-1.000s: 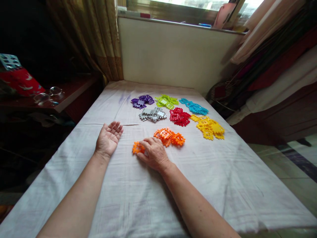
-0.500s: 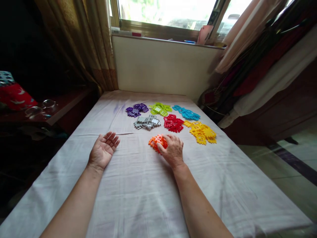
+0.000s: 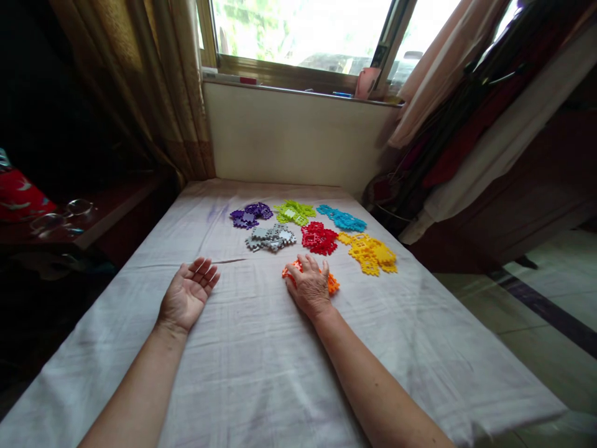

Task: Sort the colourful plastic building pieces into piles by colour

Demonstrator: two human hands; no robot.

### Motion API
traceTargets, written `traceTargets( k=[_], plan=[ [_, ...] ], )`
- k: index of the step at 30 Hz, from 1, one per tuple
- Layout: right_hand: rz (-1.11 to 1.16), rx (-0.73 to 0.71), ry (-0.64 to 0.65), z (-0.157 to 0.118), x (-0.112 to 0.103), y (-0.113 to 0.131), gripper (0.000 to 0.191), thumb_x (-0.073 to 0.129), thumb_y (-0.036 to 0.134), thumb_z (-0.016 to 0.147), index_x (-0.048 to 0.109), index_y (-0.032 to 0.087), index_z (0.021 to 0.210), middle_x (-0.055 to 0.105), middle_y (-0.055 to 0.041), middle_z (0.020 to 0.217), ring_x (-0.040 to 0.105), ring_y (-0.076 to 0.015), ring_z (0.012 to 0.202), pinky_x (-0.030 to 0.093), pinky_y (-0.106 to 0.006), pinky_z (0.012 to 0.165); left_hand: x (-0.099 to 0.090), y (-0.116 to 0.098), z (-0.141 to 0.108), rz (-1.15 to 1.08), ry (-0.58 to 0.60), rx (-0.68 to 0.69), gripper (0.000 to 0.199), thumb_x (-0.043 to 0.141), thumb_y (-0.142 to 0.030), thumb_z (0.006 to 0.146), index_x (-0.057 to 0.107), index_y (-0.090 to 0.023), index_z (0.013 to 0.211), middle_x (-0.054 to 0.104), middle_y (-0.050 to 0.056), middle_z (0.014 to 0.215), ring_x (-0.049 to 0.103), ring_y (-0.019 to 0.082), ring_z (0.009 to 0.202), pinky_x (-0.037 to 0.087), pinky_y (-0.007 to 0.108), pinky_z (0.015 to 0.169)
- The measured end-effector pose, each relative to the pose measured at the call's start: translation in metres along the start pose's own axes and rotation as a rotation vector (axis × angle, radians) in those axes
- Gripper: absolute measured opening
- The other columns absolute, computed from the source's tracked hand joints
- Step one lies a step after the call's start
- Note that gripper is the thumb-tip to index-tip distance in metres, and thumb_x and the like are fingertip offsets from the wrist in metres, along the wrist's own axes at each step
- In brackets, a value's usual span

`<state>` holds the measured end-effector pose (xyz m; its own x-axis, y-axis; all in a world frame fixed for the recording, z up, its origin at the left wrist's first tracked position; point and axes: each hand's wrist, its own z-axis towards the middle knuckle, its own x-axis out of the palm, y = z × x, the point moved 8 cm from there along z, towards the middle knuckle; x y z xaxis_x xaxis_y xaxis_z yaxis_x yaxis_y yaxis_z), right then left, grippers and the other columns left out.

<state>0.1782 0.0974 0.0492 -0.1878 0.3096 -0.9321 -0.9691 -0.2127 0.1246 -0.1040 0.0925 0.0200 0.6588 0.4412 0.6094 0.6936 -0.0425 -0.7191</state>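
Observation:
My right hand [image 3: 308, 287] lies palm down over the pile of orange interlocking plastic pieces [image 3: 333, 284], its fingers spread across them. Orange edges show on both sides of that hand; the middle of the pile is hidden under it. My left hand [image 3: 187, 294] rests palm up on the sheet, holding nothing, with loosely bent fingers apart. Just beyond my right hand lie grey pieces [image 3: 270, 238] and red pieces [image 3: 319, 239]. To its right is a yellow pile [image 3: 373, 254].
Purple [image 3: 250, 214], lime green [image 3: 295, 213] and blue [image 3: 342, 218] piles sit farther back on the pale sheet [image 3: 252, 361]. A dark side table on the left bears eyeglasses [image 3: 49, 223]. Clothes [image 3: 471, 162] hang at the right; a wall and window stand behind.
My right hand has shifted left over the orange pile, its fingers now spread on top, and orange pieces show on its right. My left hand stays put. The view has turned slightly.

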Motion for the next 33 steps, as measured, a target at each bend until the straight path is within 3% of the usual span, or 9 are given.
traceTargets(
  k=[8,12,16,19,25,29,33],
  plan=[
    [-0.045,0.083,-0.05,0.004,-0.002,-0.043,0.034,0.057,0.037,0.094,0.066,0.028,0.126,0.056,-0.0135,0.143,0.045,-0.0316,0.133,0.023,-0.061,0.111,0.0,-0.001,0.0,-0.007,-0.013,-0.01,0.024,0.049,-0.029,0.093,0.069,-0.018,0.087,0.073,0.008,0.094,0.07,0.018,0.088,0.058,0.036,0.085],
    [-0.024,0.032,-0.145,-0.002,-0.009,-0.038,0.037,0.059,0.041,0.092,0.066,0.028,0.127,0.055,-0.0136,0.144,0.044,-0.0334,0.134,0.023,-0.06,0.112,0.0,-0.001,0.001,-0.042,-0.026,-0.007,0.024,0.048,-0.028,0.093,0.068,-0.016,0.089,0.073,0.008,0.093,0.07,0.018,0.086,0.058,0.036,0.084],
    [0.024,-0.109,-0.249,-0.013,-0.019,-0.025,0.033,0.056,0.038,0.094,0.067,0.029,0.124,0.056,-0.0105,0.142,0.045,-0.0289,0.133,0.021,-0.054,0.116,-0.006,-0.006,0.004,-0.111,-0.046,0.006,0.028,0.044,-0.029,0.095,0.067,-0.015,0.09,0.071,0.008,0.093,0.069,0.018,0.087,0.058,0.036,0.083],
    [0.039,-0.112,-0.33,-0.02,-0.026,-0.037,0.029,0.054,0.035,0.096,0.068,0.028,0.12,0.058,-0.0104,0.14,0.046,-0.0275,0.133,0.022,-0.053,0.116,-0.014,-0.012,0.007,-0.16,-0.061,0.026,0.028,0.043,-0.032,0.095,0.066,-0.016,0.094,0.07,0.011,0.102,0.069,0.02,0.097,0.058,0.037,0.085],
    [0.046,0.062,-0.478,-0.026,-0.034,-0.097,0.033,0.048,0.035,0.097,0.068,0.024,0.12,0.06,-0.0111,0.136,0.052,-0.0275,0.127,0.031,-0.049,0.112,-0.025,-0.019,0.009,-0.189,-0.057,0.038,0.029,0.052,-0.039,0.089,0.06,-0.02,0.109,0.057,0.02,0.135,0.056,0.027,0.129,0.05,0.045,0.103],
    [0.074,0.188,-0.486,-0.021,-0.038,-0.149,0.04,0.044,0.04,0.095,0.069,0.022,0.12,0.061,-0.0121,0.134,0.055,-0.0286,0.124,0.038,-0.047,0.108,-0.025,-0.02,0.008,-0.167,-0.057,0.065,0.029,0.052,-0.038,0.089,0.061,-0.019,0.11,0.057,0.019,0.136,0.053,0.027,0.134,0.042,0.047,0.112],
    [0.144,0.337,-0.482,-0.012,-0.043,-0.217,0.047,0.04,0.042,0.093,0.069,0.016,0.12,0.062,-0.016,0.132,0.056,-0.0296,0.123,0.042,-0.046,0.107,-0.023,-0.02,0.006,-0.169,-0.078,0.069,0.027,0.05,-0.036,0.09,0.063,-0.018,0.107,0.059,0.018,0.134,0.052,0.028,0.134,0.037,0.048,0.115]
  ],
)
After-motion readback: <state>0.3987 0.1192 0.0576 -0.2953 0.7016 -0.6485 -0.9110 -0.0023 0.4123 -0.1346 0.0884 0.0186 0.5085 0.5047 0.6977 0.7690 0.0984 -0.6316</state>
